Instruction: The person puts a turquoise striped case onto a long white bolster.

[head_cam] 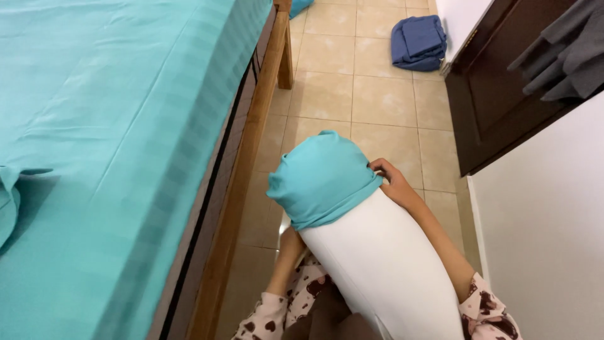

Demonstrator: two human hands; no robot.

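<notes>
Teal cover on white bolster; beige floor tiles.

Bed frame left, open floor ahead.

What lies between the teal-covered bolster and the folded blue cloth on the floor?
Only bare beige floor tiles separate the bolster from the folded blue cloth, as the head view shows.

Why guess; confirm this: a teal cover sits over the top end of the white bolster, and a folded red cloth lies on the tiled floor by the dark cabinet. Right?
Not quite. The head view shows the folded cloth is blue, not red. The rest holds: teal cover over the white bolster end, dark cabinet nearby.
</notes>
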